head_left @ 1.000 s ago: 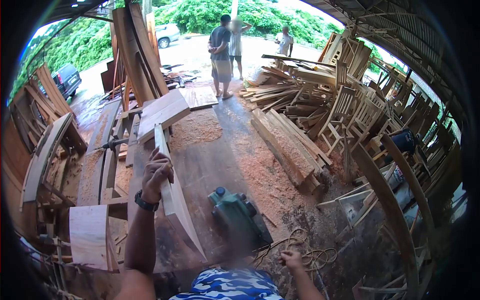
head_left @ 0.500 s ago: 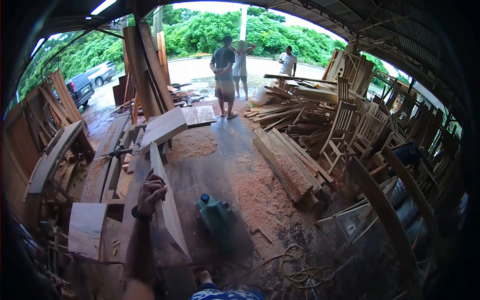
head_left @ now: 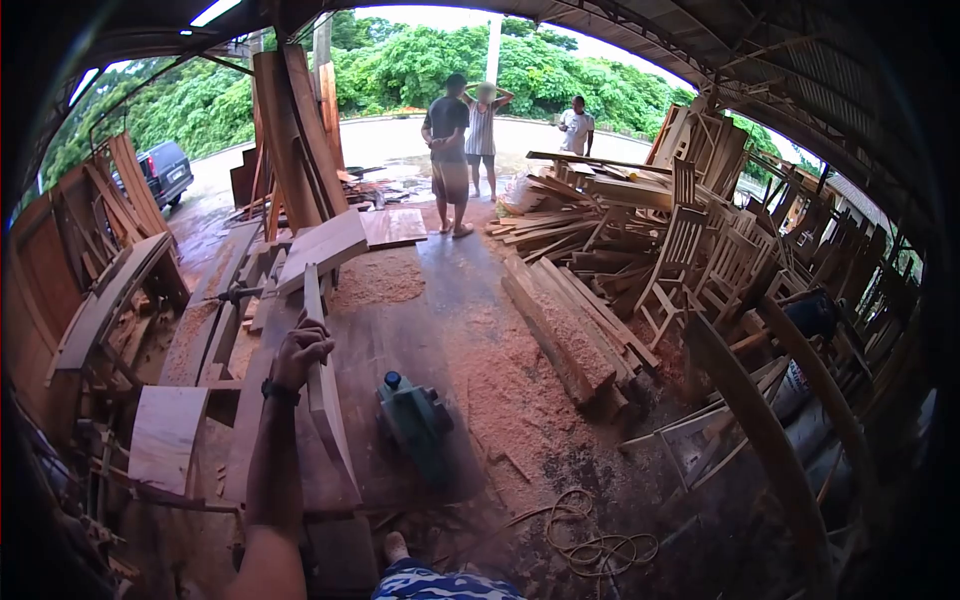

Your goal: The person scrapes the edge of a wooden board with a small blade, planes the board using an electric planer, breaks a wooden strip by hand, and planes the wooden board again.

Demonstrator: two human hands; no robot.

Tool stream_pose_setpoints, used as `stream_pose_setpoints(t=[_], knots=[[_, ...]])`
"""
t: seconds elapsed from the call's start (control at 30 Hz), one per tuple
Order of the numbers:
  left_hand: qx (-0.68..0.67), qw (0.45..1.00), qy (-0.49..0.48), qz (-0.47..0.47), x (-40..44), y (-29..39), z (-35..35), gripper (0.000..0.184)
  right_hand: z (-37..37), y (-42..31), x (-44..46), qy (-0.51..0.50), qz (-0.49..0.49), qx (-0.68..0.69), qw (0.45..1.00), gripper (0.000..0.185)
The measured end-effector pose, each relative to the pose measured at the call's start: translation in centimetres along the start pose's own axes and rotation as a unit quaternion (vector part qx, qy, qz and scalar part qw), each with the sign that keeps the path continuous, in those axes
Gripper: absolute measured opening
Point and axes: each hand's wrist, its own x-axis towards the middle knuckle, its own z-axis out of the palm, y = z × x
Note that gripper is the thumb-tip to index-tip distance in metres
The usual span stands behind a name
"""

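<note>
My left hand point(head_left: 303, 352), with a dark watch on the wrist, has its fingers wrapped round the edge of a long pale board point(head_left: 328, 400). The board stands on its narrow side on a brown work surface point(head_left: 375, 335), its far end by a thick wooden slab point(head_left: 322, 248). To the right of the board, a green power planer point(head_left: 415, 425) rests on the surface. My right hand is out of the frame.
Wood shavings point(head_left: 520, 400) cover the floor beside long beams point(head_left: 560, 325). A yellow cord point(head_left: 600, 548) lies coiled at the lower right. Chairs point(head_left: 675, 260) and stacked lumber stand at the right. Three people point(head_left: 448, 150) stand at the back. A clamp point(head_left: 238, 294) is on the left bench.
The view has tilted up. My right hand has gone out of the frame. My left hand stays on the board, and a foot has come into view at the bottom.
</note>
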Motion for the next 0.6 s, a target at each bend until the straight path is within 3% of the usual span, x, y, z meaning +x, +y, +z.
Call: stream_pose_setpoints(t=[0.6], knots=[[0.018, 1.000, -0.010, 0.002, 0.9, -0.7, 0.9, 0.038, -1.5, 3.4, -1.0, -0.045, 0.016, -0.021, 0.999, 0.057]])
